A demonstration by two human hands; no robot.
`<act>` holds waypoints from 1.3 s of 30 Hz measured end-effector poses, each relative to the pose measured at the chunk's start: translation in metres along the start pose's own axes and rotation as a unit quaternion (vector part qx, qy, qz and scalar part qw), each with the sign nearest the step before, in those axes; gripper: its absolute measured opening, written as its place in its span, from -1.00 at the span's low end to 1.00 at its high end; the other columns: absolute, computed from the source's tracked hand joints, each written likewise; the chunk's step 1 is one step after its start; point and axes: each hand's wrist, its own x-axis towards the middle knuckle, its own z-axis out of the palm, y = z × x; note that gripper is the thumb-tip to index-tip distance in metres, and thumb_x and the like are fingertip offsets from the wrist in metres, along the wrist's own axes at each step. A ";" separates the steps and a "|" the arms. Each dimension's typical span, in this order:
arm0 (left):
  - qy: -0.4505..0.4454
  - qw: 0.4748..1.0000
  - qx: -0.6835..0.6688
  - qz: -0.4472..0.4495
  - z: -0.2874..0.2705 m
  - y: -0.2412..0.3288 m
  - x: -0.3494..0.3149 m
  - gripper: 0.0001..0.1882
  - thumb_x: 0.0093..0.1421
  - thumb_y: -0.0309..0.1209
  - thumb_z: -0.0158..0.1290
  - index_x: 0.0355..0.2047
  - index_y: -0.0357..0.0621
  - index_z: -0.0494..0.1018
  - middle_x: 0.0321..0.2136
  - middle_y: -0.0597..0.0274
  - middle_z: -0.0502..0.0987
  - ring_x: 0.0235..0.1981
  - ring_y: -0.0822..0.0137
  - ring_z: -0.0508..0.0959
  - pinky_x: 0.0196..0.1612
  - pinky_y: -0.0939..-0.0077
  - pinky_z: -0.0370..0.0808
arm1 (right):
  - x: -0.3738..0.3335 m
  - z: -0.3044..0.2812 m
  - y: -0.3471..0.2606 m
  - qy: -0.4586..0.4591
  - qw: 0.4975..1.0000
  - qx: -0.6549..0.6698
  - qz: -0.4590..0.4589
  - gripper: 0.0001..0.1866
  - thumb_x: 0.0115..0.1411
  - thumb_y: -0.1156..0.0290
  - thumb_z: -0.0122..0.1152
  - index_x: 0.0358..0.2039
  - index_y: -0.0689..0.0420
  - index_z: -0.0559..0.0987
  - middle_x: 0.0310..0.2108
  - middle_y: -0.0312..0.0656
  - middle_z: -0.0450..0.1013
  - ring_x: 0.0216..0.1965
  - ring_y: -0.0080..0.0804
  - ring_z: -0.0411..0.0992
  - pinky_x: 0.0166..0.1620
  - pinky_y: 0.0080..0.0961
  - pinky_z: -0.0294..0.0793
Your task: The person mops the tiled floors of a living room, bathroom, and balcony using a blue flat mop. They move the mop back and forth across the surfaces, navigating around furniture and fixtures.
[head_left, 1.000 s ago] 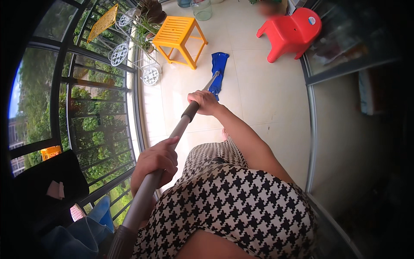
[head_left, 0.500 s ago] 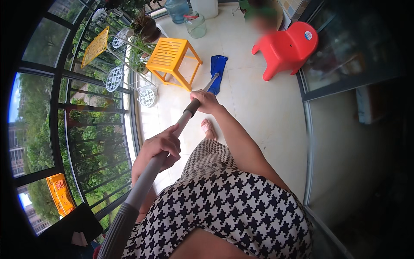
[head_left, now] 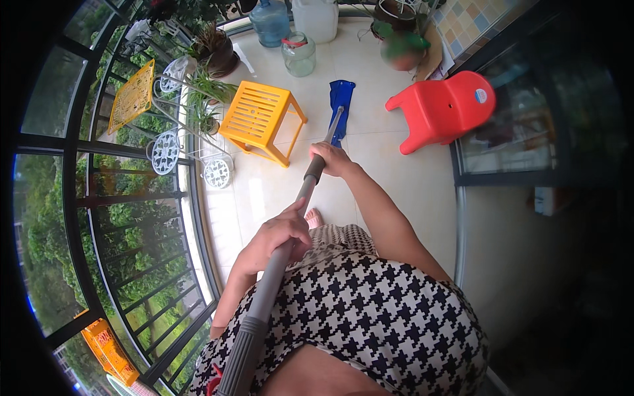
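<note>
A flat mop with a blue cloth head (head_left: 341, 105) lies on the pale tiled floor, between a yellow slatted stool (head_left: 259, 117) and a red plastic chair (head_left: 444, 109). Its grey pole (head_left: 271, 277) runs back toward me past the left side of my body. My right hand (head_left: 331, 160) wraps round the pole at the far end of a dark collar, nearer the head. Lower down, my left hand (head_left: 279, 236) is closed round the thicker part of the pole. The ribbed grip (head_left: 243, 353) at the near end shows below it.
A white plant stand (head_left: 165, 152) with potted plants (head_left: 214, 56) lines the railing at left. At the back stand a blue water bottle (head_left: 269, 25), a glass jar (head_left: 299, 56) and a white container (head_left: 316, 20). A glass door (head_left: 508, 152) edges the right.
The mop head has slid forward over the floor, farther past the yellow stool. Both hands have moved rightward in the view with the pole, still gripping it. The view has shifted too.
</note>
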 end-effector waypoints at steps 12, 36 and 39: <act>0.035 0.996 0.074 0.014 0.031 0.007 0.072 -0.72 -0.05 -0.78 0.10 -0.45 -0.07 0.41 -0.49 0.33 0.48 -0.34 0.34 0.56 0.31 0.01 0.16 | 0.000 -0.101 0.054 0.008 0.996 -0.082 0.015 -0.85 0.06 0.39 0.15 -0.34 0.00 0.40 -0.23 -0.28 0.44 -0.04 -0.23 0.39 -0.13 -0.23 0.45; 0.042 0.939 -0.204 0.275 -0.084 0.084 -0.027 -0.73 0.09 -0.34 0.28 -0.30 -0.03 0.40 -0.70 0.37 0.55 -0.57 0.42 0.57 0.17 0.03 0.36 | -0.043 -0.053 -0.110 0.326 0.937 -0.109 -0.063 -0.76 -0.06 0.37 0.32 -0.45 -0.03 0.39 -0.48 -0.39 0.44 -0.25 -0.34 0.43 -0.18 -0.27 0.24; 0.130 0.949 -0.174 0.230 -0.079 0.097 -0.024 -0.81 0.12 -0.33 0.26 -0.44 0.02 0.43 -0.73 0.42 0.48 -0.62 0.46 0.51 0.02 0.14 0.48 | -0.033 -0.064 -0.113 0.292 0.939 -0.147 -0.106 -0.82 -0.03 0.37 0.26 -0.48 -0.03 0.40 -0.55 -0.40 0.44 -0.33 -0.40 0.43 -0.14 -0.28 0.21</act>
